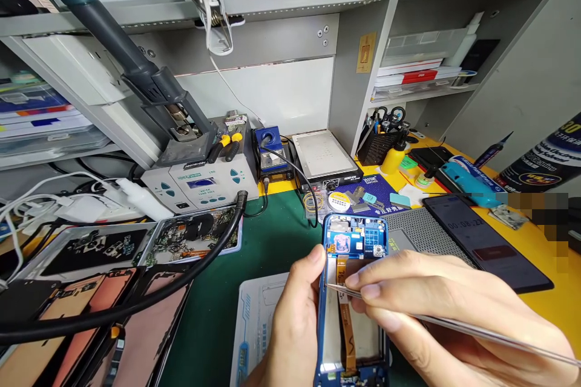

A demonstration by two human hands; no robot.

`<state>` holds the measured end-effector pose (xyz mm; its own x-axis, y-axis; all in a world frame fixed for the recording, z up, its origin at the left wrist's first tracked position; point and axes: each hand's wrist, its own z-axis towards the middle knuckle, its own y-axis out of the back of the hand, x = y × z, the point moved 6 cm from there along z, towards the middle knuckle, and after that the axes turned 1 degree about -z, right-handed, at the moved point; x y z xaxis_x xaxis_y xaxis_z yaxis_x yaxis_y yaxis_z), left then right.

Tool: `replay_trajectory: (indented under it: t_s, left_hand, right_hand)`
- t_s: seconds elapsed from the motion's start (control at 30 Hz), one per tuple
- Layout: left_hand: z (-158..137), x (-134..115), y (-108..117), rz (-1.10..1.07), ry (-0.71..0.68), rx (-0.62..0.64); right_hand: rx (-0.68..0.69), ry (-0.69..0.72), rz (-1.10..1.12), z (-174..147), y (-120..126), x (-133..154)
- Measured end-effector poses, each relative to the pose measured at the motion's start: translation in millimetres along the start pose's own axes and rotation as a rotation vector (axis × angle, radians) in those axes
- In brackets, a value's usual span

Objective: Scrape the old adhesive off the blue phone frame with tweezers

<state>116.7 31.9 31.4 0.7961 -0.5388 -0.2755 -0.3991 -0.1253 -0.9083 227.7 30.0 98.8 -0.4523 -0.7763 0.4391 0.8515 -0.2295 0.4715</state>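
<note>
An opened blue phone frame (323, 326) is held up over the bench, its inside facing me. Its circuit board (340, 242) shows at the top, and an orange flex cable (348, 338) runs down the middle. My left hand (295, 314) is closed around the left edge of the frame, thumb along its side. In my right hand (436, 302) I pinch metal tweezers (472, 331). Their tips lie over the left inner edge of the frame, beside the flex cable; whether they touch it I cannot tell. My right fingers hide part of the frame's right side.
Left are phone back panels (118, 302) and a tray of circuit boards (195, 233), crossed by a black hose (181, 284). A hot air station (204, 184) stands behind. Right lies a phone with a timer (481, 242). A printed mat (254, 308) lies underneath.
</note>
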Motion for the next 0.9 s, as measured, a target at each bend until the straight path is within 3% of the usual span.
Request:
replay_trajectory:
  t_s: [0.17,0.3,0.4,0.57,0.6,0.63,0.7,0.9]
  left_hand:
    - [0.6,0.4,-1.7,-0.031,0.059,0.025]
    - [0.9,-2.8,8.9,-0.005,0.020,-0.048]
    - [-0.9,-3.0,12.6,-0.002,0.021,-0.035]
    - [-1.7,-2.6,10.6,-0.018,0.010,-0.057]
    - [-1.4,-2.4,9.0,-0.029,0.011,-0.056]
    - [-1.2,-2.3,7.2,-0.036,0.010,-0.050]
    - [-1.3,-1.7,4.2,-0.032,0.012,-0.033]
    - [-3.9,5.1,9.2,0.007,0.032,-0.031]
  right_hand:
    - [0.082,-0.014,0.120,-0.5,-0.9,0.0]
    - [0.073,-0.032,0.108,1.4,-0.8,-0.4]
    - [0.069,-0.028,0.104,1.9,-2.1,-0.3]
    - [0.007,0.019,0.161,1.0,0.2,0.5]
    - [0.058,-0.045,0.140,0.3,-3.0,-3.1]
    - [0.012,0.013,0.164,0.0,0.3,0.5]
    - [0.065,-0.058,0.134,-0.3,-2.2,-2.5]
    - [-0.048,-0.075,0.106,8.9,9.9,-2.0]
